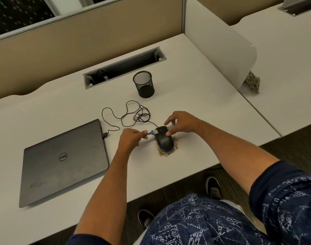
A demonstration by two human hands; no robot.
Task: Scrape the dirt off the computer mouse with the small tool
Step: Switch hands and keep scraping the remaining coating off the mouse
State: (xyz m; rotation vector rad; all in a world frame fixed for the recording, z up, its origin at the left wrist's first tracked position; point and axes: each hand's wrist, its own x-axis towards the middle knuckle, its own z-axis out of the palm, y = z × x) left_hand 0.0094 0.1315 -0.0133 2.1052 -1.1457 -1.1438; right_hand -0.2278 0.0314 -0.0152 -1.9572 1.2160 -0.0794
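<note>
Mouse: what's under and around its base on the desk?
Brown dirt rings the near end and sides of the mouse on the white desk. Whatever lies directly beneath the mouse is covered. The right hand steadies it; the left hand holds the small tool.

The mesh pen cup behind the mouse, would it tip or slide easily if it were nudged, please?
The mesh pen cup looks empty and thin-walled, so probably light and easily slid across the smooth desk. Taller than wide, it might tip if pushed near its rim.

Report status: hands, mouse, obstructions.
Left hand grips small tool, tip at mouse. Right hand steadies mouse. Dirt rings it. Cable behind, clear.
</note>
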